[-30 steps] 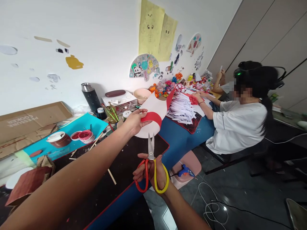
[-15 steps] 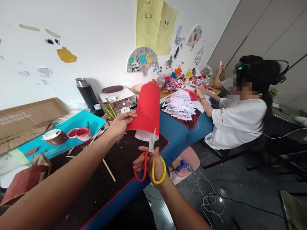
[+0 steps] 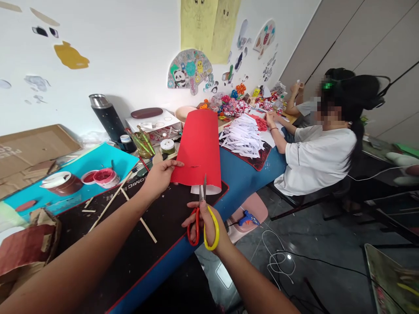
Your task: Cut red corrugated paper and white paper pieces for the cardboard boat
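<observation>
A sheet of red corrugated paper (image 3: 201,139), white on its underside, curls above the dark mat (image 3: 131,231). My left hand (image 3: 160,176) pinches its near left corner between thumb and fingers. In the sheet, close to that hand, is a short dark slit. My right hand (image 3: 204,226) grips a pair of scissors (image 3: 211,237) with one red and one yellow handle loop. Their blades stand slightly apart at the sheet's near edge, one in front of the red face. Whether they touch the paper I cannot tell.
White paper strips (image 3: 244,135) are heaped to the right, beside a seated person (image 3: 322,150) in a white shirt. Paint tubs (image 3: 106,178), a thermos (image 3: 106,115) and a jar of brushes (image 3: 143,146) stand at left. A blue glue gun (image 3: 249,218) rests on a pink stool (image 3: 257,205).
The scissor blades have closed partway and now meet the sheet's near edge lower down. The red sheet is turned flatter toward me, showing its slit. The view has shifted slightly.
</observation>
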